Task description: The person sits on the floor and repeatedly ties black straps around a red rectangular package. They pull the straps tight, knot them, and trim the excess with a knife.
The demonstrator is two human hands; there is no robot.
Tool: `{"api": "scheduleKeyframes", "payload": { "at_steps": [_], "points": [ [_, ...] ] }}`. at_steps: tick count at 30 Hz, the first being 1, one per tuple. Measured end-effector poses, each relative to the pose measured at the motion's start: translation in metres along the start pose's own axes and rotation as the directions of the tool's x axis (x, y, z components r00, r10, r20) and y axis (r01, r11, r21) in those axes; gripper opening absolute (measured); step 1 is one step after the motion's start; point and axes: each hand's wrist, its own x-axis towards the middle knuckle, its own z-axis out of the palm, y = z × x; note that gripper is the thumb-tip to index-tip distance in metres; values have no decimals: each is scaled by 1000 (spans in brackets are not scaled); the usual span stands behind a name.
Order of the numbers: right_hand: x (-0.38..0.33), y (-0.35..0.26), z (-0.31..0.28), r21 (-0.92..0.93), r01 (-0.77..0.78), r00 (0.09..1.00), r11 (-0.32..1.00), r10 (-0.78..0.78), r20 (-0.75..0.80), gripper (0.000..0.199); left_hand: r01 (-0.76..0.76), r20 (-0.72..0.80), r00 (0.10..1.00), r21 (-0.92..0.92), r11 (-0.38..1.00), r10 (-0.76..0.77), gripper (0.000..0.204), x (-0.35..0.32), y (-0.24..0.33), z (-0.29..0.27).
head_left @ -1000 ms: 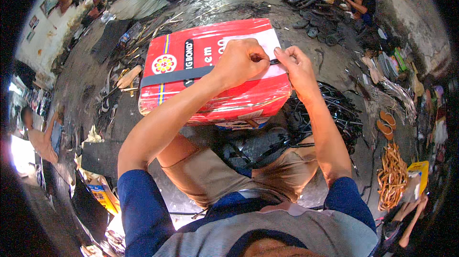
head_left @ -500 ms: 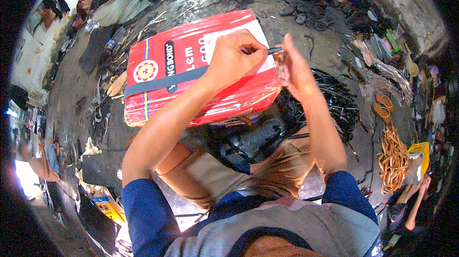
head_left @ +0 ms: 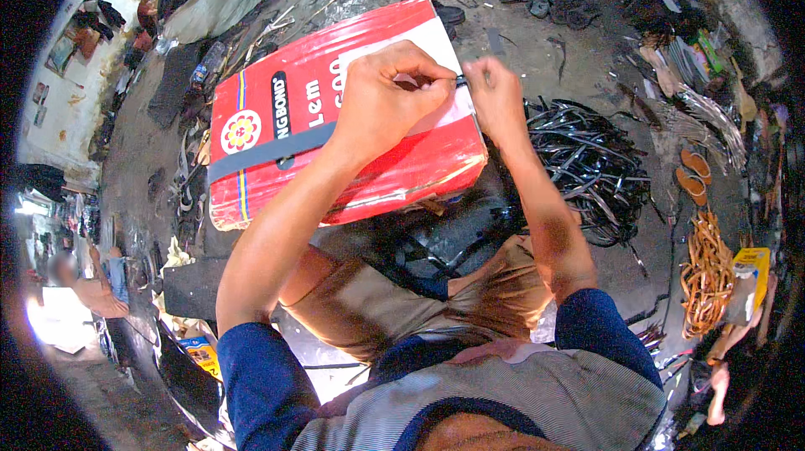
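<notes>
My left hand (head_left: 390, 99) and right hand (head_left: 495, 99) pinch a thin dark rubber strip (head_left: 260, 152) taut across the red rectangular cardboard box (head_left: 277, 128), toward its two o'clock corner, to work it.

We see a red box (head_left: 335, 124) with a dark grey strap (head_left: 268, 147), yellow-blue stripe, white panel; black rubber strips (head_left: 587, 166); orange straps (head_left: 708, 271).

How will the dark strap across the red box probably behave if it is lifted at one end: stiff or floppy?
Probably floppy: the dark strap lies flat, following the red box. It looks thin and light, as both the left hand and right hand pinch it with fingertips only. Similar strips nearby curl loosely.
</notes>
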Motion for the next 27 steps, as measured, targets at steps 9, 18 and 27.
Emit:
{"api": "scheduleKeyframes", "payload": {
  "at_steps": [9,18,27],
  "points": [
    [-75,188,47,-115,-314,949,942,316,-7,32,18,10,1000,59,998,-18,9,2,9,0],
    [-114,283,51,-251,-460,885,852,464,-44,31,9,13,1000,42,999,-9,9,7,9,1],
    [-139,284,28,-522,-391,835,758,530,145,29,-240,28,971,119,963,239,13,7,-8,-5]
  ]
}}
